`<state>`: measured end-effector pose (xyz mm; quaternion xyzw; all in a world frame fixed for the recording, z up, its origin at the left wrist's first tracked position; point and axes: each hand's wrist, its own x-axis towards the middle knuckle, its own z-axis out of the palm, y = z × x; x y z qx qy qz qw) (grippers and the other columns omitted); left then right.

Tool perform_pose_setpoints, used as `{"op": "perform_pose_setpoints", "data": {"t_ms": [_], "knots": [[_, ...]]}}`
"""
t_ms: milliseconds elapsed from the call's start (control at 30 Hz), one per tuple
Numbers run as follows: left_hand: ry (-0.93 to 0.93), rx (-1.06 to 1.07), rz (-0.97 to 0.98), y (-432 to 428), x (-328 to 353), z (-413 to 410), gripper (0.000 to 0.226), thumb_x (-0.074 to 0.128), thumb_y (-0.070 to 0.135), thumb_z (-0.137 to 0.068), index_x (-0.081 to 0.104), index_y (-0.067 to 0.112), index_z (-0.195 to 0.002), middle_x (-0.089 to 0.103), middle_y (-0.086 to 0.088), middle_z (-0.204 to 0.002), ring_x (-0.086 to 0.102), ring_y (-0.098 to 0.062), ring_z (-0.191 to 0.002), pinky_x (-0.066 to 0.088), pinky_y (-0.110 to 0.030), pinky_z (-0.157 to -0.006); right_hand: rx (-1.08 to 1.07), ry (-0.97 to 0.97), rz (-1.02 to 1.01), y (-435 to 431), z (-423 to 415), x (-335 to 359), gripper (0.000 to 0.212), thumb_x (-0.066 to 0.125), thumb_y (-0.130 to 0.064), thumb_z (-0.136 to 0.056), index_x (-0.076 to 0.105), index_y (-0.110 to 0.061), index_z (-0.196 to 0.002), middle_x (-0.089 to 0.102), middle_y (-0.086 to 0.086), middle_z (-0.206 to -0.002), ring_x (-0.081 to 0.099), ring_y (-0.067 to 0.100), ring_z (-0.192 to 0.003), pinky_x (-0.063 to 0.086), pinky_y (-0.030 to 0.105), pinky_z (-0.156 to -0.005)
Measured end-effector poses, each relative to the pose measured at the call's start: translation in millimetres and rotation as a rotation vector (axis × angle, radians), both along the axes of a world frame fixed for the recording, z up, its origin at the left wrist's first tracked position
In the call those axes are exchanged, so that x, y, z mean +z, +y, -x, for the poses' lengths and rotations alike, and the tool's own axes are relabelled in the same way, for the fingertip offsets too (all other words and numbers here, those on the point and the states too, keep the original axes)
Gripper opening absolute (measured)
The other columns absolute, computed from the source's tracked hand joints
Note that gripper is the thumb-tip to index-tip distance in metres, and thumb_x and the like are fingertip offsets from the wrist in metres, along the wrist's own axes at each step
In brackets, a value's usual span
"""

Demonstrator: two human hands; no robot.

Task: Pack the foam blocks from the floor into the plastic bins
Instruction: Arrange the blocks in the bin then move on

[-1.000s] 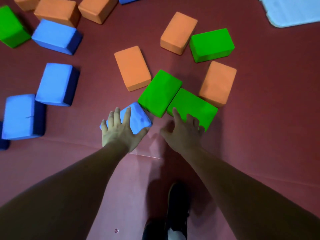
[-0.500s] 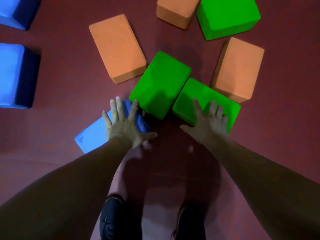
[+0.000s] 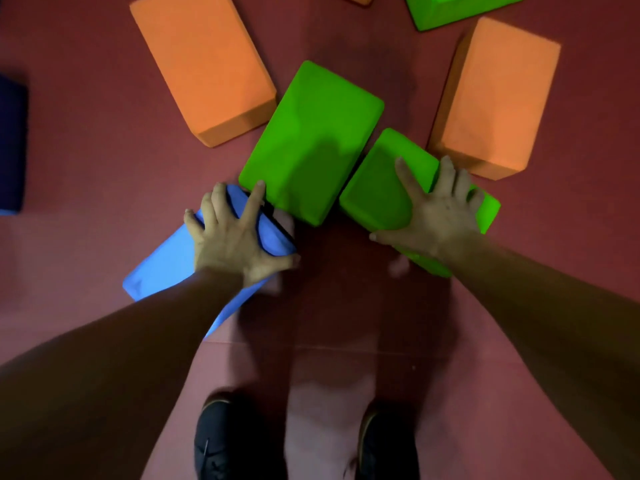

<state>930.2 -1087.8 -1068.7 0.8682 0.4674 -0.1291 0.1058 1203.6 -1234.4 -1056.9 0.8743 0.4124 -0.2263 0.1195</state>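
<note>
On the red floor mat (image 3: 86,168), the blue foam block (image 3: 162,268) is being gripped at its far end by the left hand (image 3: 230,237), fingers curled over its edge, while the near green foam block (image 3: 377,188) is being pressed under the right hand (image 3: 440,213), fingers splayed and straight.

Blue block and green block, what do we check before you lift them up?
1. Left hand grips blue block: ok, fingers curl over its end.
2. Right hand grips right green block: not ok, fingers lie spread on top.
3. Right green block free of neighbours: not ok, middle green block lies against it.
4. Shoes clear of both blocks: ok.
5. Bin in sight: not ok, none in view.
</note>
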Motion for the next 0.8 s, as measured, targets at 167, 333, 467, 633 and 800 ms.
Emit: {"op": "perform_pose_setpoints", "data": {"t_ms": [167, 333, 467, 633, 800], "knots": [[-0.034, 0.126, 0.024, -12.8, 13.3, -17.8, 0.136, 0.052, 0.1, -0.041, 0.019, 0.036, -0.156, 0.026, -0.025, -0.151, 0.032, -0.042, -0.134, 0.032, -0.063, -0.103, -0.042, 0.025, 0.031, -23.7, 13.9, 2.2, 0.133, 0.054, -0.101, -0.052, -0.017, -0.054, -0.153, 0.001, 0.027, -0.161, 0.007, 0.051, -0.148, 0.017, 0.07, -0.114], [-0.052, 0.219, 0.033, -32.4, 27.1, -37.2, 0.132, 0.06, 0.097, -0.046, 0.019, 0.037, -0.156, 0.027, -0.023, -0.152, 0.033, -0.042, -0.135, 0.033, -0.064, -0.101, -0.2, 0.077, 0.047, -47.7, 22.1, 7.0, 0.132, 0.054, -0.102, -0.049, -0.016, -0.057, -0.152, 0.003, 0.029, -0.159, 0.025, 0.052, -0.138, 0.029, 0.067, -0.109], [-0.046, 0.246, 0.059, -55.3, 48.0, -58.9, 0.13, 0.054, 0.1, -0.045, 0.019, 0.039, -0.154, 0.024, -0.021, -0.154, 0.03, -0.041, -0.137, 0.029, -0.063, -0.104, -0.392, 0.139, 0.033, -82.4, 18.3, 26.7, 0.129, 0.05, -0.103, -0.048, -0.012, -0.059, -0.152, 0.008, 0.026, -0.162, 0.024, 0.052, -0.141, 0.022, 0.066, -0.113], [-0.018, 0.236, 0.101, -86.9, 89.5, -106.9, 0.125, 0.052, 0.1, -0.047, 0.022, 0.04, -0.153, 0.021, -0.021, -0.157, 0.028, -0.041, -0.139, 0.029, -0.062, -0.105, -0.54, 0.155, 0.008, -137.4, 6.2, 75.1, 0.129, 0.044, -0.105, -0.045, -0.003, -0.056, -0.154, 0.027, 0.019, -0.147, 0.034, 0.046, -0.127, 0.033, 0.059, -0.105], [-0.025, 0.098, 0.138, -129.9, 146.1, -164.2, 0.128, 0.046, 0.103, -0.046, 0.019, 0.04, -0.155, 0.016, -0.019, -0.161, 0.024, -0.039, -0.142, 0.028, -0.063, -0.107, -0.762, 0.061, -0.08, -198.1, -1.3, 137.0, 0.132, 0.043, -0.106, -0.04, 0.006, -0.054, -0.155, 0.038, 0.015, -0.13, 0.043, 0.041, -0.117, 0.037, 0.054, -0.097]]}}
